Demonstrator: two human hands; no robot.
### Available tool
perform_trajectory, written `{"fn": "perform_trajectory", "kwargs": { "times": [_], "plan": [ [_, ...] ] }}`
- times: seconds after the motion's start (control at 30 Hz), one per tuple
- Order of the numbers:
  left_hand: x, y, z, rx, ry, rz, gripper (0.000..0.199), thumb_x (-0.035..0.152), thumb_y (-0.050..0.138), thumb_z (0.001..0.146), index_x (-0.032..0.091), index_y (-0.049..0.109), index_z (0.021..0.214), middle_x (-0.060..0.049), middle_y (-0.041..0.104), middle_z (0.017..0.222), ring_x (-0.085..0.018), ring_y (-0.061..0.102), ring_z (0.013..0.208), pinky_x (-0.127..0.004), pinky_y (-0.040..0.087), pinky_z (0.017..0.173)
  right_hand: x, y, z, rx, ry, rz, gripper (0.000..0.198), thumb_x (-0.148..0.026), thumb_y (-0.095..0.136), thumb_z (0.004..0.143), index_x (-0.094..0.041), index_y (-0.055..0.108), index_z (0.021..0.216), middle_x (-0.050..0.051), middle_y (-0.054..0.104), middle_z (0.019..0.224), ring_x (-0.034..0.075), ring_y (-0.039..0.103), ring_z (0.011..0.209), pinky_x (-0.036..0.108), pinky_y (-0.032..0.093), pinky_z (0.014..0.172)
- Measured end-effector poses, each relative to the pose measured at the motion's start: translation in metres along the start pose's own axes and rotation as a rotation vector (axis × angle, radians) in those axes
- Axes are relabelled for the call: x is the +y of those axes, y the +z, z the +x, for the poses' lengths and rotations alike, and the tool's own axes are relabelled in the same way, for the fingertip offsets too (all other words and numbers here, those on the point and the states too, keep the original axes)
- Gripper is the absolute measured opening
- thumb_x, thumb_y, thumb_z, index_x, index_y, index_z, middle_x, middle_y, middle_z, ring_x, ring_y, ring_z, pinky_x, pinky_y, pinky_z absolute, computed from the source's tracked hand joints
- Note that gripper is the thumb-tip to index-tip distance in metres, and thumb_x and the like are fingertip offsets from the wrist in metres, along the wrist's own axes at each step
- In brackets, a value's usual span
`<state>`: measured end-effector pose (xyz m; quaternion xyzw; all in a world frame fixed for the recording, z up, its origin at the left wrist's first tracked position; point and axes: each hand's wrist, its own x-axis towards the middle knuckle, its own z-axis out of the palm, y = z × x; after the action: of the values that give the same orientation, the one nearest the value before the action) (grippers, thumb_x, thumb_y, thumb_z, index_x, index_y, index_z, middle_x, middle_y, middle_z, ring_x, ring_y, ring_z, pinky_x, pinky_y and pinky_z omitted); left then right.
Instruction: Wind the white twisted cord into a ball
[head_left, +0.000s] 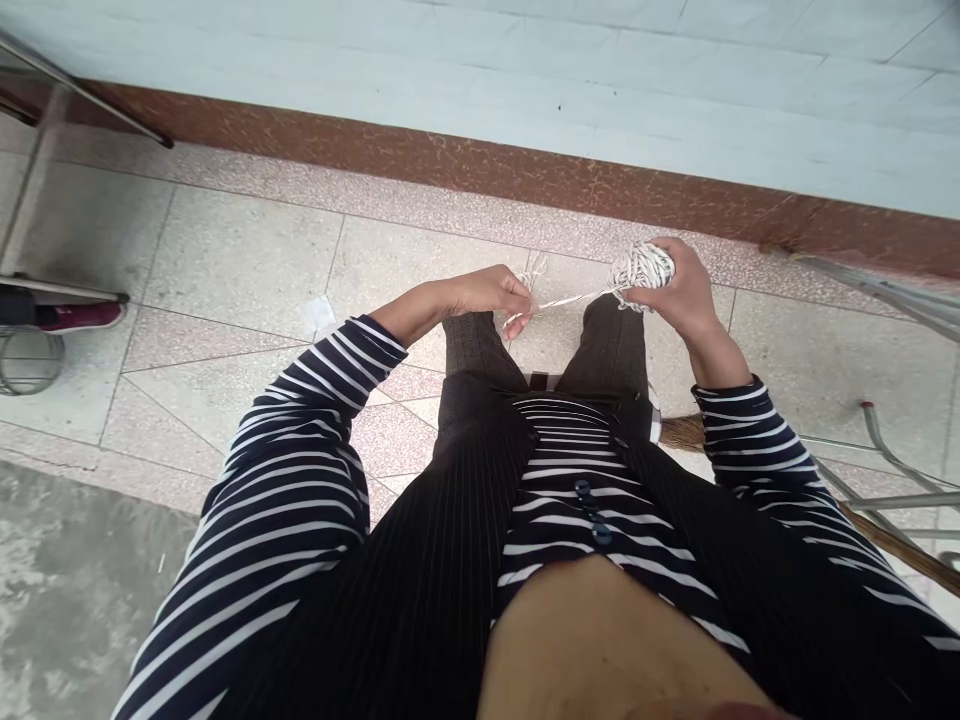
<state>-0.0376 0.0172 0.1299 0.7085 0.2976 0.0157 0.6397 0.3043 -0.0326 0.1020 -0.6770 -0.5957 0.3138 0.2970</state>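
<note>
A ball of whitish string (642, 268) is gripped in my right hand (686, 290), with the fingers round its right side. From the ball a strand of string (570, 300) runs left, pulled straight, to my left hand (501, 293). The fingers of that hand are closed on the strand, and a loose, frayed bit shows just above them. Both hands are held out in front of my knees, above the tiled floor.
A pale blue wall (480, 90) with a brown skirting (375, 130) runs across the front. At the left are a metal-legged frame and another person's dark red shoe (82, 317). A metal frame (885, 440) and a broom's bristles (682, 432) lie at the right. A white scrap (320, 314) is on the floor.
</note>
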Motion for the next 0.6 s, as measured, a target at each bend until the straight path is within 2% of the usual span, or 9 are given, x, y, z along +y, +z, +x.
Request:
{"fn": "perform_trajectory", "kwargs": {
  "times": [0.13, 0.23, 0.33, 0.4, 0.47, 0.53, 0.6],
  "plan": [
    [0.005, 0.007, -0.012, 0.047, 0.063, -0.086, 0.029, 0.041, 0.082, 0.09, 0.019, 0.079, 0.07, -0.002, 0.076, 0.067, -0.018, 0.077, 0.074, -0.042, 0.059, 0.105, 0.001, -0.001, 0.012, 0.071, 0.013, -0.081, 0.072, -0.033, 0.088, 0.068, -0.03, 0.06, 0.134, 0.014, 0.056, 0.148, 0.041, 0.048, 0.139, 0.065, 0.04, 0.123],
    [0.018, 0.005, -0.023, 0.134, 0.142, -0.142, 0.037, 0.047, 0.08, 0.093, 0.018, 0.079, 0.071, -0.004, 0.076, 0.069, -0.021, 0.08, 0.08, -0.044, 0.06, 0.105, 0.006, 0.006, 0.016, 0.024, 0.058, -0.103, 0.076, -0.031, 0.087, 0.067, -0.029, 0.059, 0.138, 0.016, 0.052, 0.151, 0.043, 0.045, 0.139, 0.065, 0.041, 0.121],
    [0.021, -0.016, -0.021, 0.341, 0.189, -0.127, 0.046, 0.05, 0.071, 0.102, 0.015, 0.076, 0.072, -0.006, 0.073, 0.069, -0.024, 0.081, 0.086, -0.048, 0.061, 0.102, 0.006, 0.015, 0.008, -0.165, 0.079, -0.116, 0.072, -0.029, 0.091, 0.059, -0.024, 0.068, 0.127, 0.017, 0.061, 0.135, 0.044, 0.056, 0.126, 0.067, 0.048, 0.112],
    [0.01, -0.038, -0.005, 0.456, 0.178, -0.062, 0.045, 0.046, 0.066, 0.106, 0.014, 0.075, 0.074, -0.005, 0.072, 0.07, -0.024, 0.08, 0.091, -0.049, 0.06, 0.104, 0.0, 0.019, -0.004, -0.385, 0.087, -0.082, 0.066, -0.029, 0.094, 0.054, -0.023, 0.074, 0.117, 0.013, 0.07, 0.118, 0.041, 0.066, 0.112, 0.063, 0.055, 0.104],
    [-0.013, -0.055, 0.022, 0.52, 0.134, 0.047, 0.039, 0.04, 0.067, 0.104, 0.014, 0.075, 0.076, -0.005, 0.072, 0.074, -0.024, 0.078, 0.096, -0.048, 0.057, 0.107, -0.01, 0.02, -0.019, -0.653, 0.085, 0.005, 0.066, -0.034, 0.095, 0.054, -0.022, 0.077, 0.116, 0.01, 0.075, 0.113, 0.037, 0.07, 0.108, 0.056, 0.057, 0.102],
    [-0.041, -0.058, 0.055, 0.548, 0.083, 0.184, 0.03, 0.035, 0.076, 0.098, 0.014, 0.075, 0.076, -0.006, 0.071, 0.077, -0.025, 0.075, 0.099, -0.046, 0.055, 0.108, -0.019, 0.021, -0.033, -0.858, 0.095, 0.126, 0.071, -0.039, 0.096, 0.057, -0.023, 0.078, 0.123, 0.008, 0.077, 0.121, 0.035, 0.071, 0.115, 0.05, 0.056, 0.106],
    [-0.065, -0.042, 0.086, 0.569, 0.075, 0.302, 0.024, 0.03, 0.082, 0.091, 0.012, 0.074, 0.076, -0.006, 0.071, 0.08, -0.026, 0.074, 0.103, -0.046, 0.054, 0.111, -0.025, 0.023, -0.043, -0.898, 0.17, 0.257, 0.076, -0.038, 0.098, 0.055, -0.023, 0.078, 0.127, 0.007, 0.077, 0.124, 0.034, 0.07, 0.119, 0.047, 0.055, 0.11]
  ]
}}
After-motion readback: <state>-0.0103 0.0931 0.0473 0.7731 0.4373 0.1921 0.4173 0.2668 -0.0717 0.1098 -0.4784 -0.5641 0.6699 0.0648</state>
